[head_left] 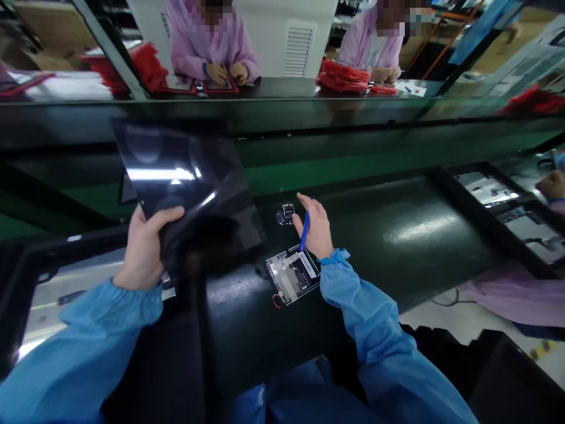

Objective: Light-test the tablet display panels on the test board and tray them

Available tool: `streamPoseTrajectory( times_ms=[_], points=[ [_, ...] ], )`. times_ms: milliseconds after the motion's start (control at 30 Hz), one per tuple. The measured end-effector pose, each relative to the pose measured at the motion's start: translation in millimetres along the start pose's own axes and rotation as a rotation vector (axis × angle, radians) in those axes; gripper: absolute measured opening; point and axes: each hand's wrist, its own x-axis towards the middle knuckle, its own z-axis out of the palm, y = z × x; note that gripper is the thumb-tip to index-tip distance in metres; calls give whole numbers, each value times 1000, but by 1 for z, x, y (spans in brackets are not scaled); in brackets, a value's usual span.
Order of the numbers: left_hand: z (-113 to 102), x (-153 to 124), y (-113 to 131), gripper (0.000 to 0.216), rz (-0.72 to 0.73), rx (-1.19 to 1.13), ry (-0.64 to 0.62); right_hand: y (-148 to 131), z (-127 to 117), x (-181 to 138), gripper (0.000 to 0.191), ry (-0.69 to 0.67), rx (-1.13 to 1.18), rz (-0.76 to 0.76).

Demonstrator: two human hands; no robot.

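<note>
My left hand grips the near left edge of a large, thin, glossy black panel, thumb on top, held up above the bench. Light streaks reflect off the panel, and its lower part is blurred. My right hand has a slim blue pen-like tool tucked by the thumb, its fingers stretched toward the far side. Beside those fingertips lies a small black-and-white part with a clear round piece. Just below the hand rests an opened electronic device, showing a circuit board, a white label and a red wire.
The dark green bench runs across the view. Black frames with pale parts stand at the right, another frame at the left. Across the divider, two people in pink work near red bags. A pink sleeve shows at right.
</note>
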Motion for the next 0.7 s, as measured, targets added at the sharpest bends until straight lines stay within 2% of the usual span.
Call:
streamPoseTrajectory(
  times_ms=[33, 100, 133, 167, 233, 333, 467, 567, 700],
  points=[
    [10, 17, 15, 23, 37, -104, -25, 1, -2, 0, 48, 16, 22, 15],
    [34, 53, 40, 37, 281, -101, -40, 2, -5, 1, 48, 36, 42, 25],
    [49, 70, 48, 40, 449, 10, -31, 3, -5, 1, 48, 43, 39, 26],
    [65, 84, 54, 46, 587, 159, -77, 3, -5, 0, 48, 49, 30, 26],
    [102, 102, 55, 55, 721, 451, -225, 5, -4, -1, 49, 66, 4, 17],
    [160, 101, 34, 58, 708, 862, -592, 6, -1, -4, 49, 98, -29, -27],
    [216, 82, -12, 54, 668, 1001, -735, 5, 6, -9, 47, 159, -89, -112],
    [237, 82, -34, 48, 625, 1038, -774, 4, 10, -10, 45, 169, -122, -173],
    [238, 98, -37, 54, 557, 1041, -858, 3, 12, -11, 43, 167, -121, -194]
  ],
)
